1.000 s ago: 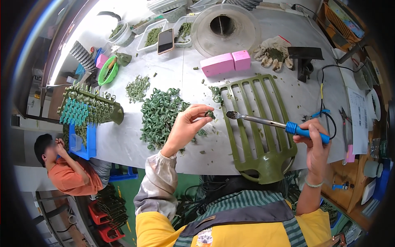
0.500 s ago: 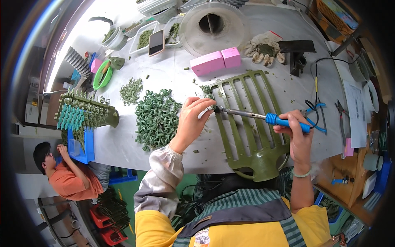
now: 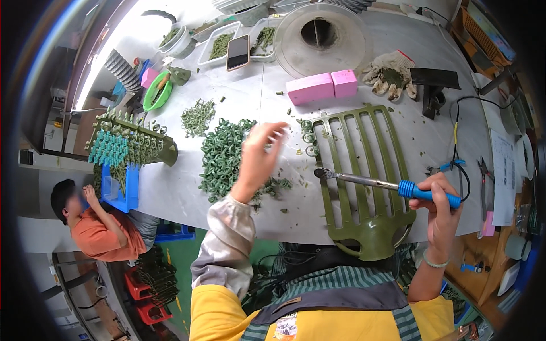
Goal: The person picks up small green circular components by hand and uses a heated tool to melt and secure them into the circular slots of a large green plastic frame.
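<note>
My right hand (image 3: 442,213) grips the blue handle of a soldering iron (image 3: 369,182). Its wide dark tip rests over the left bar of an olive-green slatted plastic frame (image 3: 375,233), which lies near the table's front edge. Several small green rings (image 3: 309,133) sit along the frame's upper left edge. My left hand (image 3: 256,156), smeared by motion, is over the right side of a pile of dark green curled plastic rings (image 3: 222,153). Its fingers look apart, with nothing seen between them.
Two pink blocks (image 3: 310,89) and a dirty work glove (image 3: 391,75) lie beyond the frame. A phone (image 3: 238,52) leans by trays of green pieces. The iron's cord (image 3: 455,131) runs at right, near pliers (image 3: 484,176). A co-worker in orange (image 3: 105,227) sits at left.
My left hand has left the frame's upper left edge and moved left toward the ring pile. The iron's tip has come down the left bar. The whole view has shifted slightly.
</note>
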Demonstrator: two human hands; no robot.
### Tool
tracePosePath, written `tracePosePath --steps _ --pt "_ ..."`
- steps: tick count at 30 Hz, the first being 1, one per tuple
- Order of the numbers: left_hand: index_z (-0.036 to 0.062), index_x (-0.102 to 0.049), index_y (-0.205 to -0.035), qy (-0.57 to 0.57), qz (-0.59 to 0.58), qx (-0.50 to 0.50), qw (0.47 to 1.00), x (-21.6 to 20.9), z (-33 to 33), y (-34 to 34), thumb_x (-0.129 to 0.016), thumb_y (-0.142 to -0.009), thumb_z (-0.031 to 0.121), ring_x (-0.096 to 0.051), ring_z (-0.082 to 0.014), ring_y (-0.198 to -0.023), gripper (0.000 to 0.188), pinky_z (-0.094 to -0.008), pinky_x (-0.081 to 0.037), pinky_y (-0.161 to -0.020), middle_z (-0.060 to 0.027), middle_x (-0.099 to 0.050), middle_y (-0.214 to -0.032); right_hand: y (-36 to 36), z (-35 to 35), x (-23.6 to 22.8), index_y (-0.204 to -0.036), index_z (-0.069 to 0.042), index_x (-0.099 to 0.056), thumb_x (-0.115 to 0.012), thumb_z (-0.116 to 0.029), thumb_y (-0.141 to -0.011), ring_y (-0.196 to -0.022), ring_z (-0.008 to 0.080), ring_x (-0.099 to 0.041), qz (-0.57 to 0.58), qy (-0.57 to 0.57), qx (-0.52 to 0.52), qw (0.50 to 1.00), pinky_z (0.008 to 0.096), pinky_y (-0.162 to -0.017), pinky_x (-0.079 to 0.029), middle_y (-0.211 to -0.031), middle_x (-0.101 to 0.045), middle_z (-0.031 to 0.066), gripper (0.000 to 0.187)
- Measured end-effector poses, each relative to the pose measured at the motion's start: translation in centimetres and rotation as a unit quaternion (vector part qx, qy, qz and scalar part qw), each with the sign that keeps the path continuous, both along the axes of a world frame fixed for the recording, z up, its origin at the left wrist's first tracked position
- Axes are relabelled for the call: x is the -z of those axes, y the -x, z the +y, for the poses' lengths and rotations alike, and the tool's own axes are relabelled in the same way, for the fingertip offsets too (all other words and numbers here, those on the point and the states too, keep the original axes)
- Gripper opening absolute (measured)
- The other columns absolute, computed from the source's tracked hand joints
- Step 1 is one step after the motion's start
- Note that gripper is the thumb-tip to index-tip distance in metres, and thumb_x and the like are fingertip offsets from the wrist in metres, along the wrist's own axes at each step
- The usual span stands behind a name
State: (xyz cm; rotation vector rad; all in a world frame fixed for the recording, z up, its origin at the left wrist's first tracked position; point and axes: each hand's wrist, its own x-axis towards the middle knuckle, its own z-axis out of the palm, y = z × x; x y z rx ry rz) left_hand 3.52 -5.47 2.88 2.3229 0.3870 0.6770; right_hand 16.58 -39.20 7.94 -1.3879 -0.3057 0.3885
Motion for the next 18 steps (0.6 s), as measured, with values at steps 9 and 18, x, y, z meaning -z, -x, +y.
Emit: tracePosePath --steps 9,18 --pt "0.0043 -0.072 -0.109 -0.004 0.136 -0.122 0.983 1.3 6.7 2.8 -0.062 -0.092 0.005 -0.065 -0.0156 -0.088 0.019 -0.0263 -0.051 -0.082 -0.0070 -0.070 -0.100 0.5 0.2 -0.5 -0.086 0.008 -0.064 -0.056 -0.015 -0.096 -0.063 0.0193 -0.068 -0.001 0.008 0.002 1.000 0.0289 -0.056 -0.059 -0.088 -0.061 0.0107 0.026" --pt "0.0042 -0.067 -0.116 0.342 0.113 0.071 0.930 -2.5 -3.3 4.0 -0.067 -0.087 -0.006 -0.058 -0.0062 -0.098 0.030 -0.0197 -0.051 -0.084 -0.0010 -0.051 -0.120 0.8 -0.6 -0.4 -0.086 0.008 -0.063 -0.053 -0.012 -0.097 -0.065 0.0202 -0.067 0.003 0.011 0.011 1.000 0.0303 -0.059 -0.060 -0.089 -0.061 0.0106 0.025"
